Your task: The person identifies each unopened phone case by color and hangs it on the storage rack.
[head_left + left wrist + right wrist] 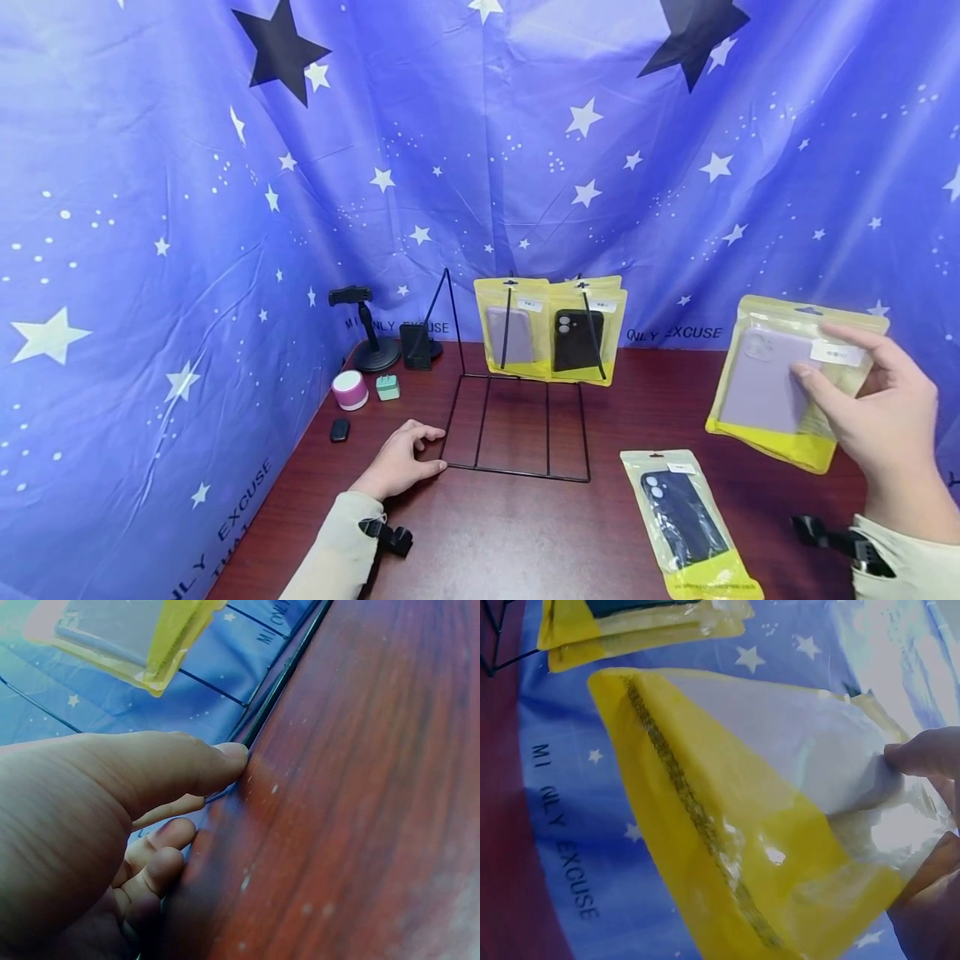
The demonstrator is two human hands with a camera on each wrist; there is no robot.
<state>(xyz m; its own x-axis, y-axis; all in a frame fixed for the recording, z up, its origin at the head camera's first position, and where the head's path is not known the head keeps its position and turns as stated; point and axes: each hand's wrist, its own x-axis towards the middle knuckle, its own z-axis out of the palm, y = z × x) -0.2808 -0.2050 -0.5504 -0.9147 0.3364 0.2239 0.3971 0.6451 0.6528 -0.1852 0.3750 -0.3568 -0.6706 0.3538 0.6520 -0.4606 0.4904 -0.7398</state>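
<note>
My right hand [888, 408] grips a clear-and-yellow bag with a lilac phone case [765, 379] by its right edge, up off the table. In the right wrist view the bag's yellow bottom [705, 825] faces the camera. My left hand [405, 458] pinches the front left corner of a black wire display rack [517, 475], its thumb [225, 761] right at the base wire. On the rack's hooks hang bagged phone cases, lilac ones [517, 333] at left and black ones [577, 337] at right. Another bagged dark phone case [682, 517] lies flat on the table at front right.
At the back left stand a black phone stand [367, 333] and a small black device [416, 346]. Before them sit a pink-and-white round jar [349, 390], a green charger plug [387, 387] and a small black fob [340, 430]. A blue star-print curtain [525, 167] surrounds the reddish wooden table [517, 533].
</note>
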